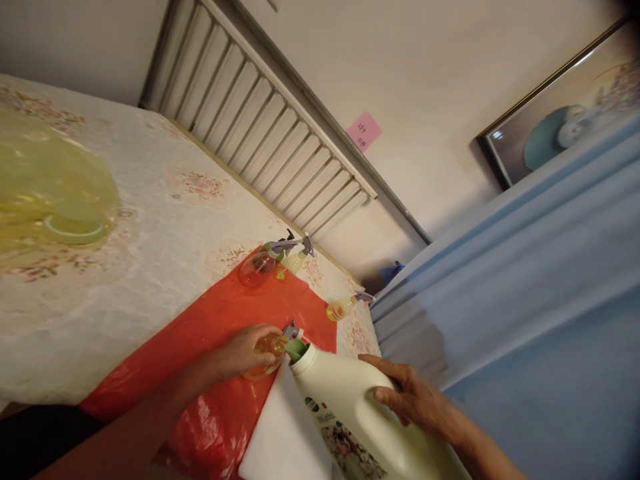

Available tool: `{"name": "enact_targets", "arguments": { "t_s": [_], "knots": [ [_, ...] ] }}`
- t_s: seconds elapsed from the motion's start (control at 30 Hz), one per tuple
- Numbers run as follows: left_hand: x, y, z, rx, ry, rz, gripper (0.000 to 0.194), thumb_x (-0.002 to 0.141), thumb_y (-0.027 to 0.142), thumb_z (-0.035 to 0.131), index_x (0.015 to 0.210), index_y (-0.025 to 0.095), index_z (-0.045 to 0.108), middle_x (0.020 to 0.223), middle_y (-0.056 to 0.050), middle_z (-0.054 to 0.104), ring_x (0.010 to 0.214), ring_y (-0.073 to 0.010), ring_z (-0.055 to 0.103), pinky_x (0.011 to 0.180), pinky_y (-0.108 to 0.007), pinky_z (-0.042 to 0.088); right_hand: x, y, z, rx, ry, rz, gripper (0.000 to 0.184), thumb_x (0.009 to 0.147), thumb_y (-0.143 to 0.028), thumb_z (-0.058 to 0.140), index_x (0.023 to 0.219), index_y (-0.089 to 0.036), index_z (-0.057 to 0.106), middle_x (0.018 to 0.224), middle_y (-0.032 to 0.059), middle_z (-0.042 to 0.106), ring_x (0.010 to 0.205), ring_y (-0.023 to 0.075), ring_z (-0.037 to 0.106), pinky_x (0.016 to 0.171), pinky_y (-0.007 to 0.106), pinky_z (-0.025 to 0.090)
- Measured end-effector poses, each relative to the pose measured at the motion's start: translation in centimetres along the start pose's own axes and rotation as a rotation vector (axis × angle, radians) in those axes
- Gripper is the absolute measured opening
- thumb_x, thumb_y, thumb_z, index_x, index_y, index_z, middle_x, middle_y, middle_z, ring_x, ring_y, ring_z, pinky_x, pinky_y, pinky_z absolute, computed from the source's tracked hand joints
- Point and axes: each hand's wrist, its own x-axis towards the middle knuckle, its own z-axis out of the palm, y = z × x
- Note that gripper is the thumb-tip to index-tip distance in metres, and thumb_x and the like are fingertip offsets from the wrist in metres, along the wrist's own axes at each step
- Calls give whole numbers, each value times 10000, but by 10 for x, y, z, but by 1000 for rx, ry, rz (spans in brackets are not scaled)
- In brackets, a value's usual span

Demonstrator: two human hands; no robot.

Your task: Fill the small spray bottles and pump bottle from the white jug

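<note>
My left hand point(250, 352) is closed around a small clear spray bottle point(271, 345) with orange liquid, held over a red plastic sheet point(200, 330). A grey trigger head point(290, 329) shows just beyond the fingers; whether it is fixed on this bottle I cannot tell. My right hand point(413, 393) grips a large cream detergent jug point(350, 387) from its far side, with the thumb and fingers partly showing. The jug is tilted, and its mouth with a green pouring spout point(296, 351) comes close to the bottle's top. Whether they touch is unclear.
More spray bottles stand beyond: a pink one point(257, 269), a pale one point(297, 260) and a yellow one point(340, 308). A white flat-sided object point(285, 427) lies below the jug. A yellow-green translucent bag point(60, 173) sits left on the flowered tablecloth point(155, 247). A radiator point(265, 113) lines the wall.
</note>
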Motion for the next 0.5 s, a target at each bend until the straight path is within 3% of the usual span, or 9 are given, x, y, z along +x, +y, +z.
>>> {"name": "enact_targets", "arguments": {
  "t_s": [0.5],
  "knots": [
    [1,-3,1,1,9,15,480,642,235,608,1119,188,643,1160,-69,711,1086,-282,636,951,-358,476,0,-1,-1,12,-8,-18,687,860,-603,610,1428,-233,502,911,46,673,562,80,489,412,135,410]
  ]
}}
